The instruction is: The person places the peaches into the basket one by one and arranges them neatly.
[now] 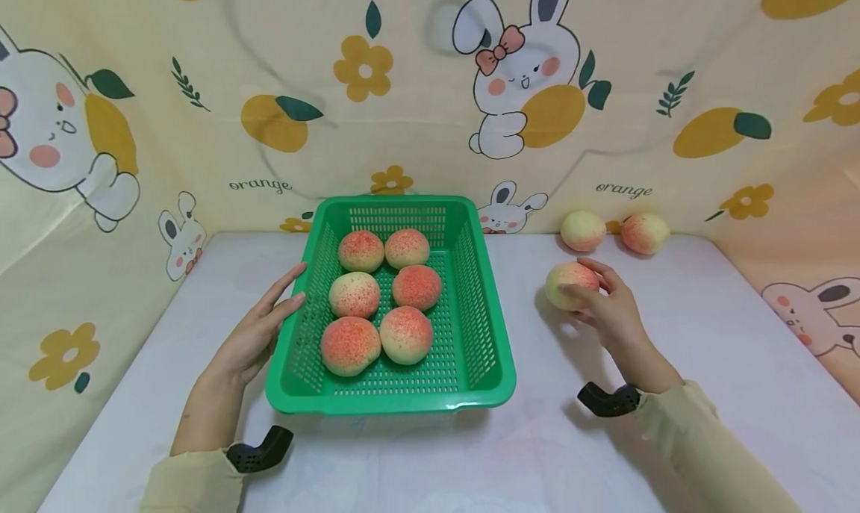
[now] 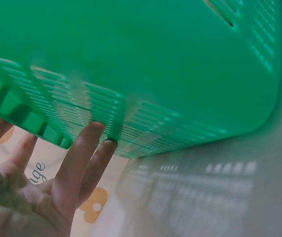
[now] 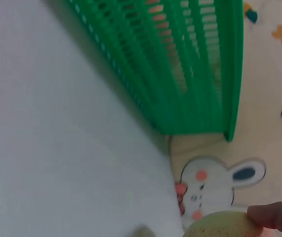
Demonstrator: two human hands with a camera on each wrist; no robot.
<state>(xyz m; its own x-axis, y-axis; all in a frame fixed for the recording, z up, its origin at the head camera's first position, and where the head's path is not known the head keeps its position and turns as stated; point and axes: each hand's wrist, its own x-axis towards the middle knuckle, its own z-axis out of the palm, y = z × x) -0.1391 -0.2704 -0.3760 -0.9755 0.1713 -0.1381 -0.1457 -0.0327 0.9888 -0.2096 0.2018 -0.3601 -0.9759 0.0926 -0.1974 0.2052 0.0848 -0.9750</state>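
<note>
A green plastic basket (image 1: 396,402) stands on the white table with several red-and-yellow peaches (image 1: 350,346) in its left and middle part. My left hand (image 1: 251,341) rests against the basket's left side, fingers fairly straight. In the left wrist view, the fingertips (image 2: 94,129) touch the slotted outer wall. To the right of the basket, my right hand (image 1: 614,311) grips a pale yellow and pink peach (image 1: 563,283) between thumb and fingers; a shadow lies below it. Only the top of this peach (image 3: 225,224) and one digit show in the right wrist view.
Two more peaches, one paler (image 1: 583,231) and one redder (image 1: 645,234), lie at the table's back right edge. Behind the table hangs a cream cloth (image 1: 416,125) printed with rabbits and oranges. A black wrist device (image 1: 260,450) sits at each sleeve.
</note>
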